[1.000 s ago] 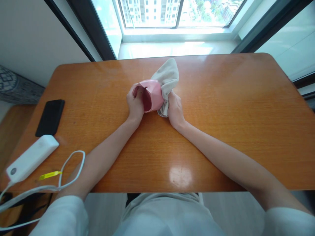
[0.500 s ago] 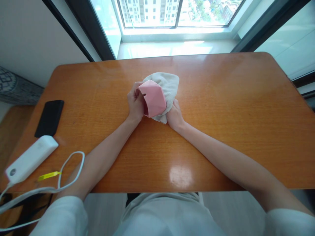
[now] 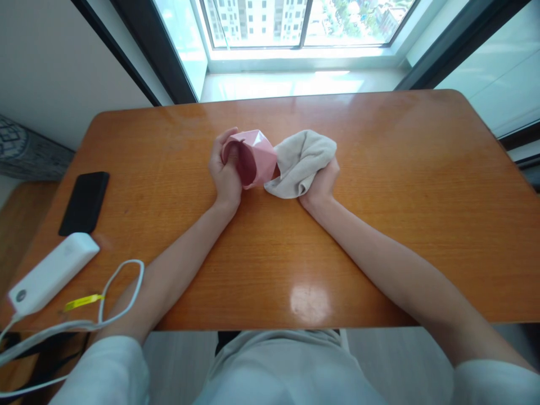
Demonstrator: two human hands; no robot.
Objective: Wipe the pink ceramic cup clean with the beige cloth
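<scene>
One glossy table (image 3: pixel 270 253), window (image 3: pixel 261 25) beyond, left grip (image 3: pixel 225 175) around pink vessel (image 3: pixel 264 158), right grip (image 3: pixel 322 185) clutching cloth (image 3: pixel 301 162)

The table (image 3: pixel 405 214) is grained in orange-brown. Above it, the container (image 3: pixel 265 158) is coloured pink and the cloth (image 3: pixel 301 160) pale grey. On its left side, the phone (image 3: pixel 84 203) is coloured black, the box (image 3: pixel 54 273) white, the tag (image 3: pixel 81 302) yellow.

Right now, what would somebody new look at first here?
Probably the shiny pink container, held in the left hand over the table. Just right of it, the right hand holds a crumpled pale cloth. Beyond the table's far edge, the bright window would likely catch the eye too.
</scene>
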